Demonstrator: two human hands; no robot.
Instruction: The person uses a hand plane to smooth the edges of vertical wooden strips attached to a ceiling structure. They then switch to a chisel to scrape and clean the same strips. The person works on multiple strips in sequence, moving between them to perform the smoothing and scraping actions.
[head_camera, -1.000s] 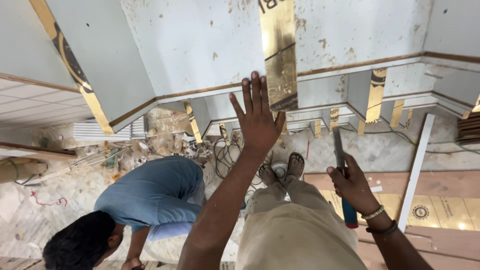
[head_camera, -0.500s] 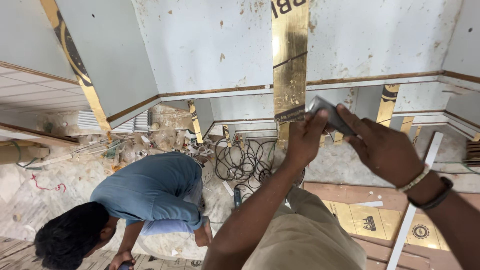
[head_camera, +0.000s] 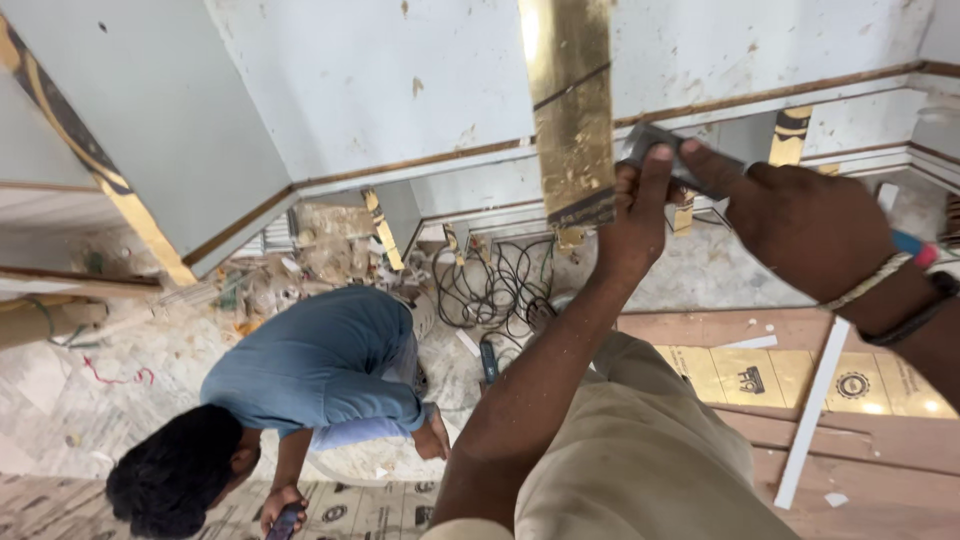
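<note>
Up against the scuffed white wall panel (head_camera: 400, 80), the left hand (head_camera: 635, 220) and the right hand (head_camera: 810, 220) meet on a small flat grey metal tool (head_camera: 655, 140) just beside the lower end of a vertical gold-coloured metal strip (head_camera: 572, 110). The left grip is closed on the tool, thumb raised along its edge; the right grip pinches its other end with the forefinger laid along the top — how firmly, I cannot tell. The right wrist wears a pale beaded bracelet (head_camera: 868, 283). Below, a co-worker in a blue shirt (head_camera: 310, 365) crouches on the pale marble floor (head_camera: 120, 360) near a tangle of black cables (head_camera: 495, 280) — well apart from the hands.
</note>
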